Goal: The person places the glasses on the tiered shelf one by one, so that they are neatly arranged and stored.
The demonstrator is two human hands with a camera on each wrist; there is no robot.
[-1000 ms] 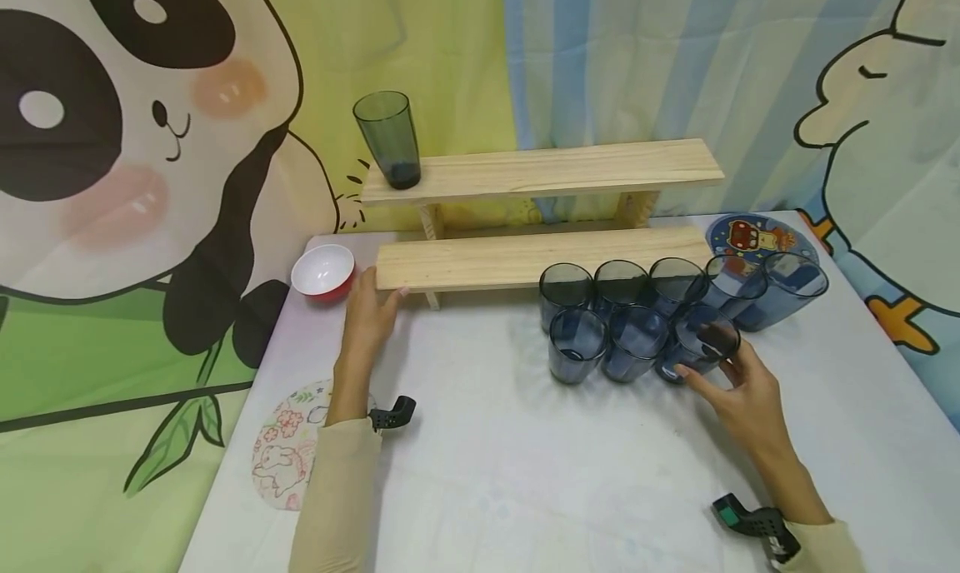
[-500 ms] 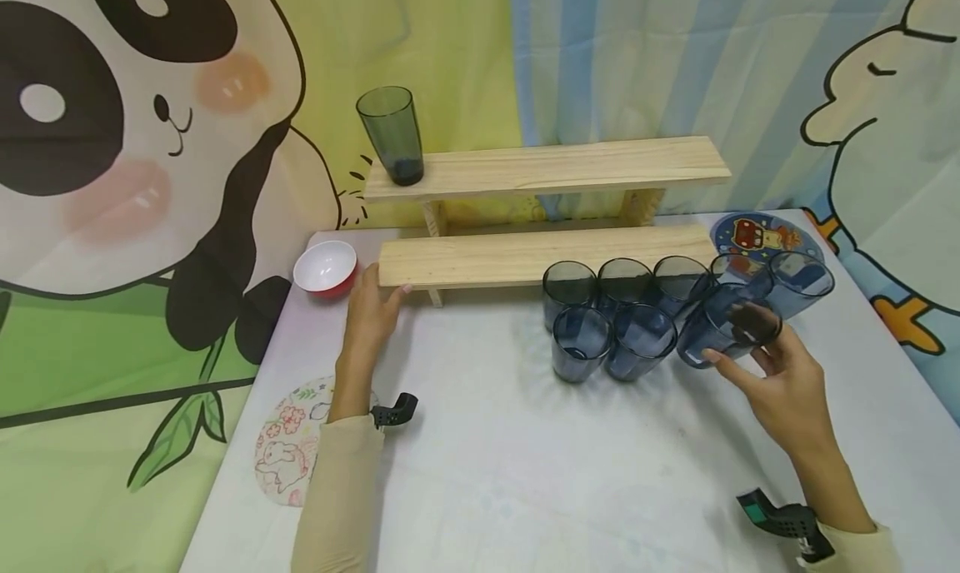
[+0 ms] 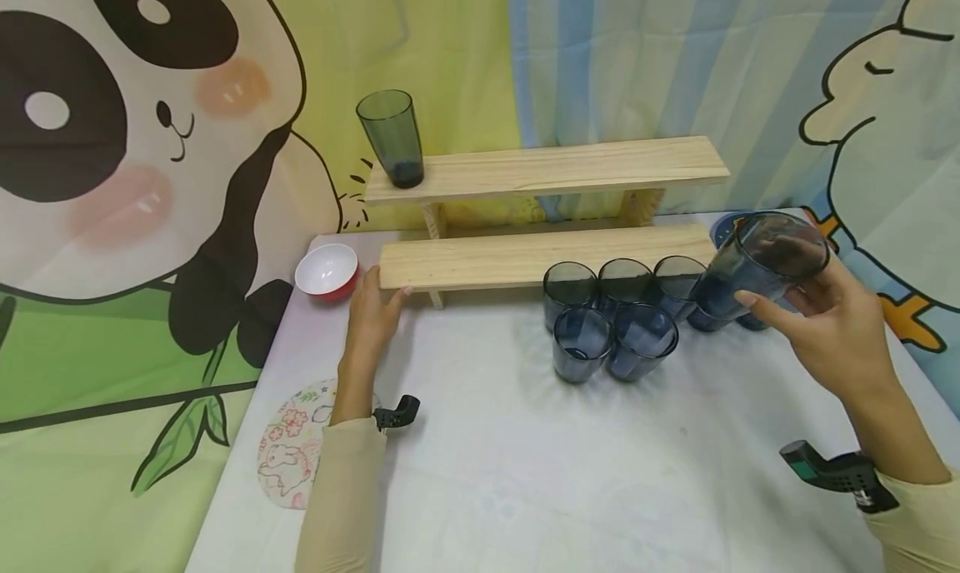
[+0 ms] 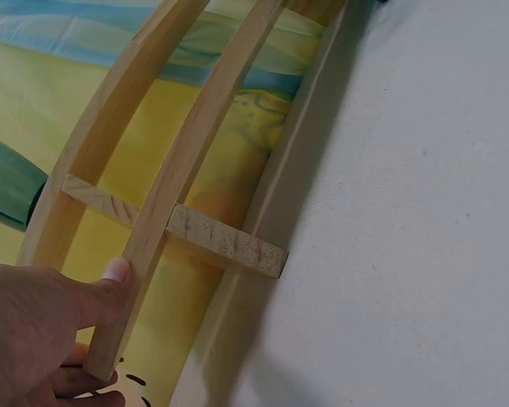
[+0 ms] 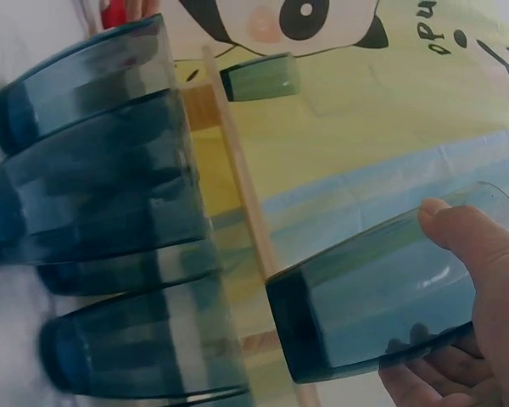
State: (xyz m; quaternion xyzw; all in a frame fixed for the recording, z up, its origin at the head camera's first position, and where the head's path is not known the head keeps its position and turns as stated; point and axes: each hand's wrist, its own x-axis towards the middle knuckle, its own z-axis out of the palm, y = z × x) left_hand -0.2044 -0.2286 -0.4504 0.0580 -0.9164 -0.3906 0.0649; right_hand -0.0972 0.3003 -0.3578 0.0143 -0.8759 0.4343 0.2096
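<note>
My right hand [image 3: 847, 331] holds a dark blue-grey drinking glass [image 3: 731, 277] in the air, tilted, over the right end of the glass group. Its thumb and fingers lie round the glass in the right wrist view. Several matching glasses [image 3: 579, 348] stand in two rows on the table; the raised glass partly hides those at right. My left hand [image 3: 369, 316] grips the left end of the wooden shelf's lower board [image 3: 480, 261], thumb on its front edge in the left wrist view. One glass [image 3: 397, 140] stands upright on the upper board's [image 3: 555, 171] left end.
A red bowl [image 3: 327, 271], white inside, sits left of the shelf. A round blue mat [image 3: 722, 228] shows partly behind the raised glass. A flowered round mat [image 3: 288, 465] lies beside my left forearm. A panda-printed curtain [image 3: 450, 48] hangs behind the shelf.
My right hand has lifted the glass out of the front row, up and to the right. The left hand has stayed at the lower board's end.
</note>
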